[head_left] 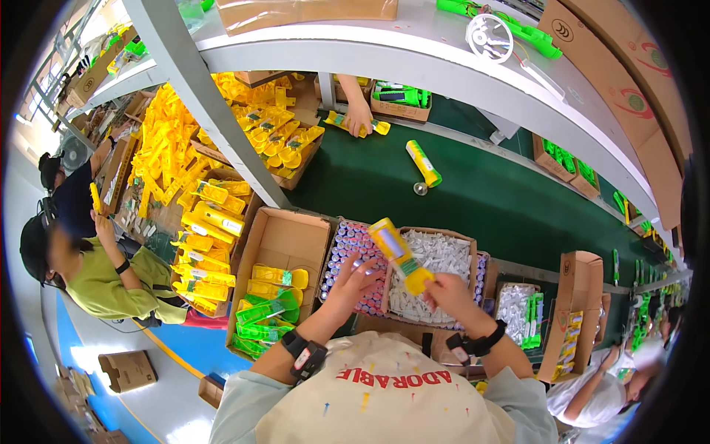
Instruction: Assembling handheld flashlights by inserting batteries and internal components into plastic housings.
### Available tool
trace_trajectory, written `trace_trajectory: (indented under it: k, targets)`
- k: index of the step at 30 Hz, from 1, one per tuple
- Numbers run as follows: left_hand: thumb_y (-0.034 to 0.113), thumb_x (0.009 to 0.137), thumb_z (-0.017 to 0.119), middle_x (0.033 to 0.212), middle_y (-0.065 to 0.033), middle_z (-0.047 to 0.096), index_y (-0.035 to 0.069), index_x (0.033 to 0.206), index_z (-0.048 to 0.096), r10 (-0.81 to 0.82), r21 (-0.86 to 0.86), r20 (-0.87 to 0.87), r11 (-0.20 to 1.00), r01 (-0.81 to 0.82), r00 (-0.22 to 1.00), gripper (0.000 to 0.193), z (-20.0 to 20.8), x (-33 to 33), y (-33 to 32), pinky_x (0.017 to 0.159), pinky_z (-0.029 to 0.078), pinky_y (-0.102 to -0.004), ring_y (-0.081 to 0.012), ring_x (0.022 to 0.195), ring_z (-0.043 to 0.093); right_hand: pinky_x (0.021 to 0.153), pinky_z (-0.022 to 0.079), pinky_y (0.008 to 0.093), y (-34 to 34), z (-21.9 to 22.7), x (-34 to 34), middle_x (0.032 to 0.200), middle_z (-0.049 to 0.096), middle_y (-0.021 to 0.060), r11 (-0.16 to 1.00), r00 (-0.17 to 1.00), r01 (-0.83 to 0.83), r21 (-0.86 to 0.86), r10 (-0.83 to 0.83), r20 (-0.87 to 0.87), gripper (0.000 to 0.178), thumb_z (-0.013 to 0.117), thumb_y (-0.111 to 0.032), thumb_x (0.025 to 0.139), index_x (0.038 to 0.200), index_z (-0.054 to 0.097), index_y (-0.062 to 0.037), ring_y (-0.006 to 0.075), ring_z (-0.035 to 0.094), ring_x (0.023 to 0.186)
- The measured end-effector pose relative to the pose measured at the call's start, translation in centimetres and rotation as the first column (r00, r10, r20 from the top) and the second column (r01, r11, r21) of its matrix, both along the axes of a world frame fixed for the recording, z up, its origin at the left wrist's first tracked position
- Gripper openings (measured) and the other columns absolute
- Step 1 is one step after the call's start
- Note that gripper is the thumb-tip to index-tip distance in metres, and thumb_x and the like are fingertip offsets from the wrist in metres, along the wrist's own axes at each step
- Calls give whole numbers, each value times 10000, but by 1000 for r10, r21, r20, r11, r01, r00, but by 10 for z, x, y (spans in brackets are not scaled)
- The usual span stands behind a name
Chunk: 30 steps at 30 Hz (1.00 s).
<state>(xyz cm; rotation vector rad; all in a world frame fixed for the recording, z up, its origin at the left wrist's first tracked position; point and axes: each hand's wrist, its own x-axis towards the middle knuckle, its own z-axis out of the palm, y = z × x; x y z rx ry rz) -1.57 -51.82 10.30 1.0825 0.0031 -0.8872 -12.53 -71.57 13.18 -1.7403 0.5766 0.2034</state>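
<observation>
Yellow plastic torch body: long yellow plastic torch body (400, 257) with a printed label, held tilted above the boxes at the near edge of the green belt, its upper end pointing away and to the left.
Right hand: right hand (451, 294) closed around the lower end of the torch body, fingers clamped on it.
Left hand: left hand (351, 283) with fingers spread apart, hovering over the open box of blue and silver cylindrical cells (353, 260), just beside the torch body; whether a cell is pinched cannot be told.
Centre box: cardboard box of small white plastic parts (436, 259), directly under the torch body.
Left box: open cardboard box (285, 240) holding yellow and green plastic shells.
Belt: dark green conveyor belt (503, 200) carrying a second yellow torch (423, 163), well apart from both hands.
Far side: another person's hand (359, 117) holds a yellow part at the belt's far edge.
</observation>
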Motion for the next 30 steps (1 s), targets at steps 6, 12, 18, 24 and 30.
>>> trace_trajectory:
  k: [6, 12, 18, 24, 30]
  targets:
    - [203, 866, 461, 1111, -122, 521, 16, 1178, 398, 139, 173, 155, 971, -165, 978, 369, -11, 14, 51, 826, 433, -320, -208, 958, 539, 397, 410, 227, -110, -11, -7, 594, 567, 69, 936, 940, 340, -90, -336, 61, 219, 478, -159, 848, 730, 534, 17, 101, 503, 437]
    - [69, 828, 467, 962, -89, 573, -2, 994, 510, 159, 445, 554, 773, -452, 817, 186, -49, 26, 112, 727, 441, -281, -171, 865, 556, 417, 419, 221, -206, -88, -5, 626, 570, 61, 853, 854, 520, -33, -520, 27, 184, 465, -155, 840, 779, 537, 3, 90, 503, 471]
    - [48, 771, 517, 906, -134, 566, 19, 999, 515, -332, 643, 765, 355, -678, 551, 230, -45, 19, 154, 725, 442, -346, -267, 834, 554, 474, 439, 226, -245, -158, -9, 665, 558, 54, 795, 797, 603, 69, -597, -94, 163, 464, -141, 834, 854, 528, 7, 102, 512, 523]
    - [110, 734, 560, 1059, -142, 516, 50, 1074, 476, -471, 744, 647, 216, -633, 600, 356, -53, 18, 175, 839, 385, -398, -321, 991, 482, 557, 454, 249, -274, -215, -20, 781, 559, 69, 709, 759, 619, 339, -651, -24, 197, 500, -133, 814, 952, 496, 8, 125, 535, 636]
    - [161, 721, 580, 1136, -111, 492, 69, 1119, 461, -656, 795, 520, 138, -591, 547, 425, -70, 36, 184, 864, 373, -420, -286, 1036, 475, 537, 436, 265, -261, -180, -47, 838, 540, 49, 679, 670, 727, -99, -734, -115, 400, 499, -154, 800, 1167, 405, -27, 122, 536, 669]
